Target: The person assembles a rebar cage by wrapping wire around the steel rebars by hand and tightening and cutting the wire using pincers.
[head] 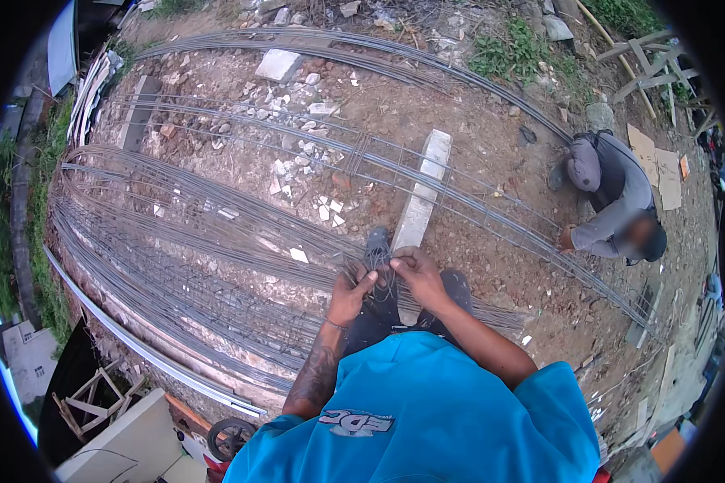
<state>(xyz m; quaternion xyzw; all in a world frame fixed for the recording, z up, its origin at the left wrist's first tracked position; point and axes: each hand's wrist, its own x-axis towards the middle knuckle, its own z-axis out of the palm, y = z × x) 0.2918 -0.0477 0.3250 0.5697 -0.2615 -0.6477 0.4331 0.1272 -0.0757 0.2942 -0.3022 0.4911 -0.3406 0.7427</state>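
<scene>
Above my knees, my left hand (351, 296) grips a loose bundle of thin tie wire (384, 268), thumb pointing up. On the other side of the bundle, my right hand (422, 279) pinches the wire between thumb and fingers. Strands loop between both hands; individual wire ends are too fine to make out. Below them show my dark trousers and one shoe (377, 238), beside a concrete post (424, 187) lying on the ground. Long steel reinforcing bars (338, 145) with several stirrups (357, 154) rest across that post.
At the right, a crouching co-worker (610, 175) has a hand on the bars' near end. Bent rebar bundles (217, 193) and rebar cages (217, 302) spread across the left. More long bars (368, 42) lie at the back. Rubble (302, 157) and a concrete block (278, 65) litter the soil.
</scene>
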